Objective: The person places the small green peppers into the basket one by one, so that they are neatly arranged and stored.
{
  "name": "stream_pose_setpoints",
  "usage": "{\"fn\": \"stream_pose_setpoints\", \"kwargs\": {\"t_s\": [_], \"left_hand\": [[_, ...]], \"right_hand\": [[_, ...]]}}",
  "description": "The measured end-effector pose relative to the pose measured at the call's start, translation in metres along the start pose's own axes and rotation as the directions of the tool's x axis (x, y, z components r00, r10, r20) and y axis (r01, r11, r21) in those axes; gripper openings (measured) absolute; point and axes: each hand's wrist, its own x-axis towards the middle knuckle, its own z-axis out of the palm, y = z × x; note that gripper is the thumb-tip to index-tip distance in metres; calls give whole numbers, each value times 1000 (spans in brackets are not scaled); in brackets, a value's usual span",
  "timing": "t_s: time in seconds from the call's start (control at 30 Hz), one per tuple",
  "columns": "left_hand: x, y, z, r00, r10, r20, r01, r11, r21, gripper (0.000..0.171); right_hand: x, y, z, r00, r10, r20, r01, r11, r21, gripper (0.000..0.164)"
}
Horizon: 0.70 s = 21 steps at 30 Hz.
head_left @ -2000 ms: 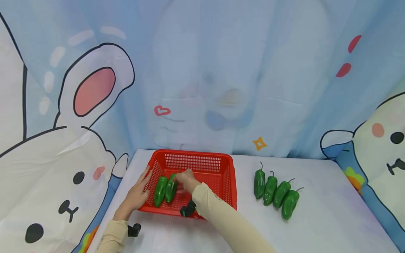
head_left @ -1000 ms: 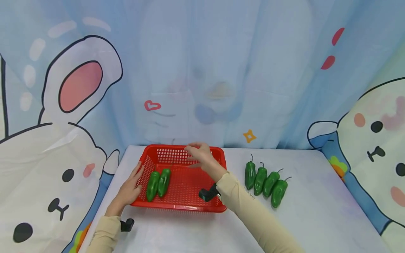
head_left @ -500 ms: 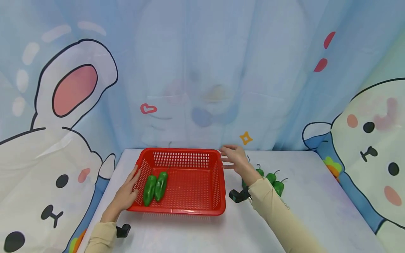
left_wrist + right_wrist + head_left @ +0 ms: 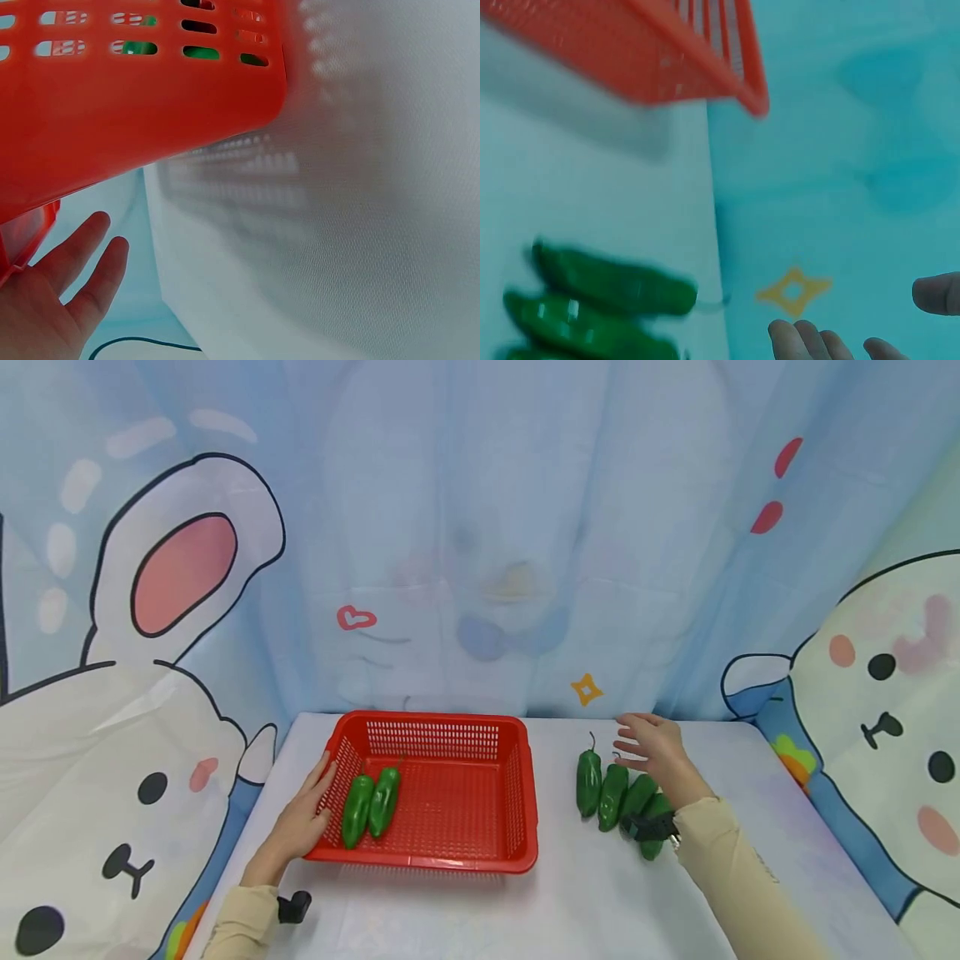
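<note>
A red plastic basket (image 4: 420, 862) with slotted walls stands on the white table. Two green chili peppers (image 4: 357, 810) lie side by side in its left part. My left hand (image 4: 300, 822) rests on the basket's left rim; in the left wrist view two of its fingers (image 4: 94, 289) extend straight. To the right of the basket, several more green chili peppers (image 4: 588, 783) lie in a slanting row on the table. Over that row hovers my right hand (image 4: 656, 752), fingers spread and holding nothing. Its wrist and the black wrist camera hide part of the rightmost peppers.
A light blue cartoon-print curtain (image 4: 465, 543) hangs right behind the table's back edge. Bare white tabletop (image 4: 570, 893) shows in front of the basket and to the right of the peppers.
My right hand let go of a pepper inside the basket, rose out and travelled right to above the row on the table. The left hand stays at the basket's rim. The head view shifted slightly.
</note>
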Motion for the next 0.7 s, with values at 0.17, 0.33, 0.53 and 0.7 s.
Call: {"fn": "stream_pose_setpoints", "kwargs": {"t_s": [0.17,0.33,0.53,0.7], "left_hand": [[-1,0,1,1000,0,5,-1,1000,17,72],[-1,-1,2,1000,-9,2,8,1000,21,73],[-2,-1,2,1000,-20,11,19,1000,21,73],[-1,1,0,1000,-21,11,21,1000,21,73]], "right_hand": [[7,17,-37,989,54,-136,-53,999,8,70],[17,39,-69,969,104,-226,-102,995,21,70],[26,70,-86,943,207,-262,-193,978,78,76],[33,87,-88,926,241,-291,-220,970,102,77]]}}
